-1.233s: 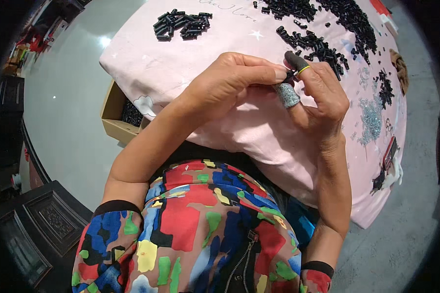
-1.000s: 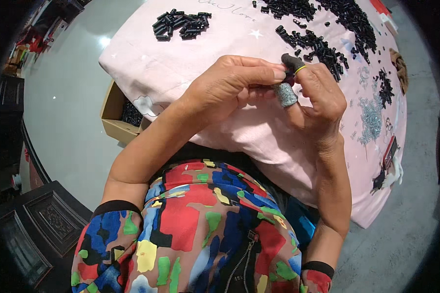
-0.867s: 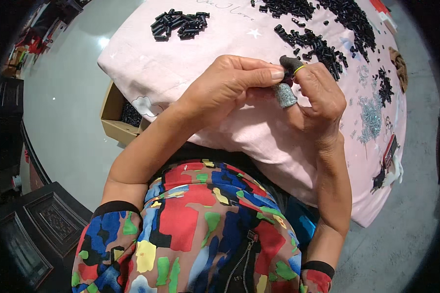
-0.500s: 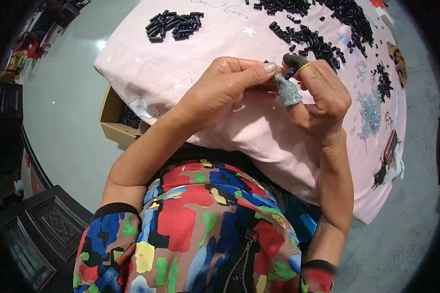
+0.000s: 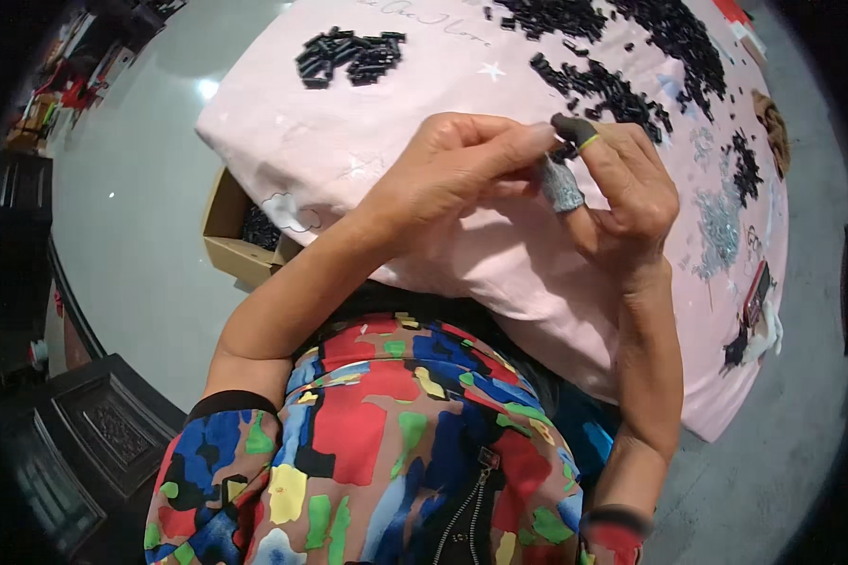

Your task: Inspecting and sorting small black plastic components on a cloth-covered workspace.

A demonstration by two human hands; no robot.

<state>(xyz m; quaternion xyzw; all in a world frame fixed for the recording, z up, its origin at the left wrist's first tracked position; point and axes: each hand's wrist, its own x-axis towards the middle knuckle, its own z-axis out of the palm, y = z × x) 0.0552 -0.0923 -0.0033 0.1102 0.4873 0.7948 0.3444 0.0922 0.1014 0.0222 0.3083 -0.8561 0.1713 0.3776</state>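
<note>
My left hand is closed, thumb and index finger pinched at the fingertips of my right hand. Between the two hands shows a small black plastic part, mostly covered by fingers. My right hand pinches this part from the other side. On its thumb sits a grey fabric finger cover; its index finger wears a dark finger cot with a yellow rim. Both hands are raised over the near part of a bed-like surface with a pink cloth.
Black cylindrical pieces lie in a small heap at the far left of the cloth. Larger heaps of black parts spread at the far right. Tiny silvery pieces lie near a red-edged device. A cardboard box holds black parts.
The whole view has shifted slightly, so things sit a little lower and further right. My fingertips have drawn closer around the small black part.
</note>
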